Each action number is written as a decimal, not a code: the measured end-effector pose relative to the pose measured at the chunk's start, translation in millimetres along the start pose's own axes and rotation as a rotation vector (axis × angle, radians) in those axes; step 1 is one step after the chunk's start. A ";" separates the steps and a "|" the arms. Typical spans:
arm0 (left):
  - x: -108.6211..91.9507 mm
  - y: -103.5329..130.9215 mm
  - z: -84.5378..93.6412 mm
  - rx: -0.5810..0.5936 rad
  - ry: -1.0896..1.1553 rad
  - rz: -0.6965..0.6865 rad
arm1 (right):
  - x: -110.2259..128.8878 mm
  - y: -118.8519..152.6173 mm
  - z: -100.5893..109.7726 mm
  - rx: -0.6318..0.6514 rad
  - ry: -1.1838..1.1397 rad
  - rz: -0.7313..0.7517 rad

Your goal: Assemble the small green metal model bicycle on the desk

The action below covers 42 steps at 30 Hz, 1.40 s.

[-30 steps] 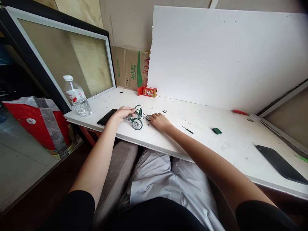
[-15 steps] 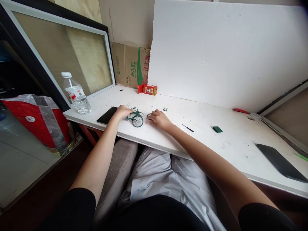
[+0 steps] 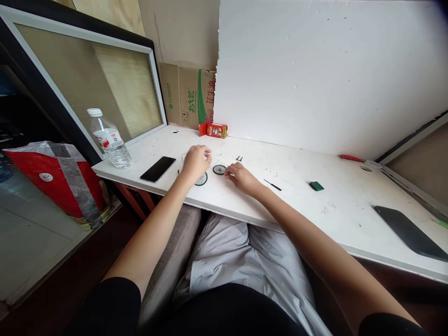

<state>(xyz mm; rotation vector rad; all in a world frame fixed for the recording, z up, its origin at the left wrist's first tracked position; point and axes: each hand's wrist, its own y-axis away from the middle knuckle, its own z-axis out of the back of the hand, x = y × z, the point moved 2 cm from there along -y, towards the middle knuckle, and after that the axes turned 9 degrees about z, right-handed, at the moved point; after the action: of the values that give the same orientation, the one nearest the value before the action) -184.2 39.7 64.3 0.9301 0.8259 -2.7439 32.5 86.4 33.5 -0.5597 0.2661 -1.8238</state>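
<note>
Phone (image 3: 158, 169) lies flat on the white table (image 3: 339, 170). Left hand (image 3: 196, 161) covers most of the green model bicycle (image 3: 201, 179), 1 wheel showing below; whether it grasps the frame cannot be determined. 1 loose spoked wheel (image 3: 219, 170) lies flat between the 2 hands. Right hand (image 3: 241, 177) has fingertips at its right edge; grip undetermined. Thin tool (image 3: 273, 185), then green block (image 3: 316, 186), lie farther right.
</note>
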 end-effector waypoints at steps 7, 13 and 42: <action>-57.0 53.2 -77.2 0.214 -0.304 -0.028 | 9.9 70.1 50.0 -0.253 -0.228 -0.219; -35.7 46.3 -84.5 0.267 -0.416 0.034 | 24.9 102.2 55.3 -0.326 -0.429 -0.320; -100.7 91.7 -75.8 0.414 0.934 0.189 | 24.6 115.6 61.2 -0.641 -0.309 -0.319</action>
<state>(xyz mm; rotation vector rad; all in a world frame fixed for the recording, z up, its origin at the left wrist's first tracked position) -37.5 -2.0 32.3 2.2981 0.1891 -2.2639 153.7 31.9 40.2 -1.3827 0.5825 -1.9081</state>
